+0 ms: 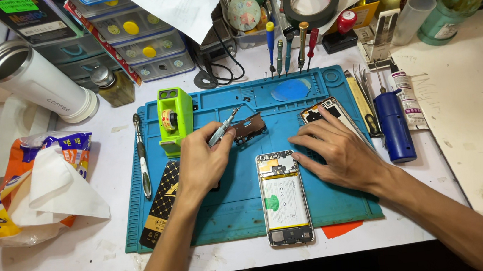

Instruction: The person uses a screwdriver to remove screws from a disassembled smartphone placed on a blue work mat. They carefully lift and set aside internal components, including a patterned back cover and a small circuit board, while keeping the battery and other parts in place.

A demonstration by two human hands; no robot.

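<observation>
Blue repair mat (139,182) carries it all: left hand (199,164) pinches a screwdriver (224,126) just left of the opened phone (284,198), which lies lengthwise toward the person, nearer the right hand (338,149) resting spread, empty.

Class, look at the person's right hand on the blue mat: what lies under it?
Under the right hand lies the blue repair mat. Its fingertips cover part of a phone frame; whatever sits beneath the palm is hidden.
</observation>
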